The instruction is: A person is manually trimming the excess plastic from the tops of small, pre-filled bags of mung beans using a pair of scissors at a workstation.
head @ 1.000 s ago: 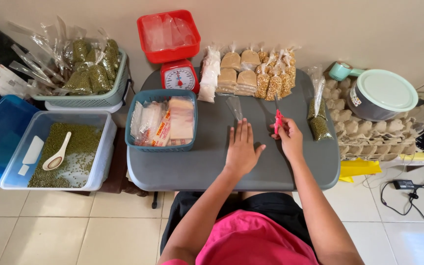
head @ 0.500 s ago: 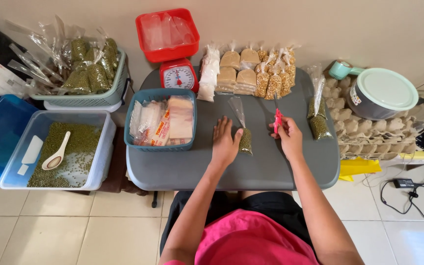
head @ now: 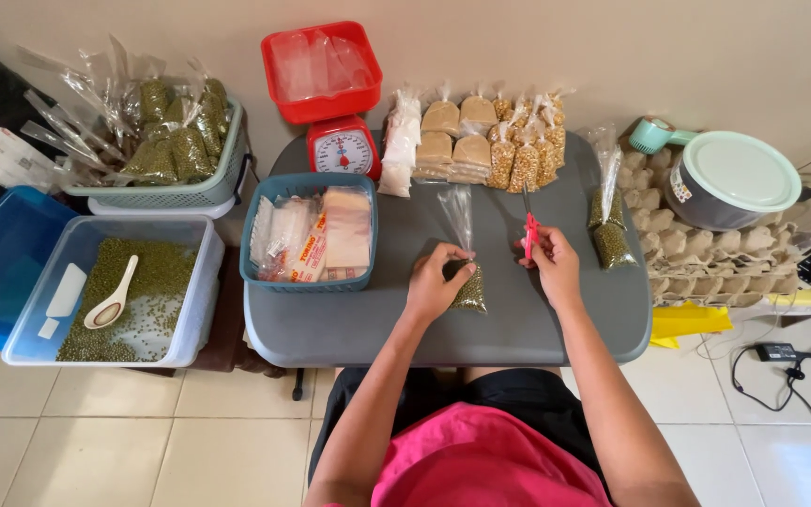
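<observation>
The left hand (head: pixel 436 286) has now closed its grip on the mung bean bag (head: pixel 468 286), pulling it nearer; the right hand (head: pixel 552 268) holds red scissors (head: pixel 528 225) over the desk (head: pixel 377 324).

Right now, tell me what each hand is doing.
Left hand: closed on the small bag of green beans on the table.
Right hand: closed on the red-handled scissors.

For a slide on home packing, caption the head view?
Left hand holds a small bean bag on the grey table; right hand holds red scissors.
</observation>
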